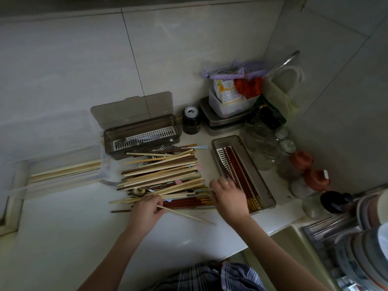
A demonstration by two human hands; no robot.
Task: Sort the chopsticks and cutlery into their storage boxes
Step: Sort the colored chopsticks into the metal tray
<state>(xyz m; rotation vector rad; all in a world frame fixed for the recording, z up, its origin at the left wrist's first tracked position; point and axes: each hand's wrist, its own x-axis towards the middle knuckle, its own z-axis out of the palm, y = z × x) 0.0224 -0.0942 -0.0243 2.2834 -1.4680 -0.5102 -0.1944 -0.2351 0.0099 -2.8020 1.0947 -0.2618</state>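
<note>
A mixed pile of chopsticks and cutlery lies on the white counter. My left hand is closed on pale bamboo chopsticks at the pile's near edge. My right hand hovers with fingers spread over the near end of the grey box that holds red chopsticks. A smoky box with its lid up holds forks behind the pile. A clear box on the left holds pale chopsticks.
Jars and red-lidded bottles crowd the right corner, with stacked containers and a bag behind. A dark jar stands by the smoky box. A sink and dish rack with bowls lie lower right.
</note>
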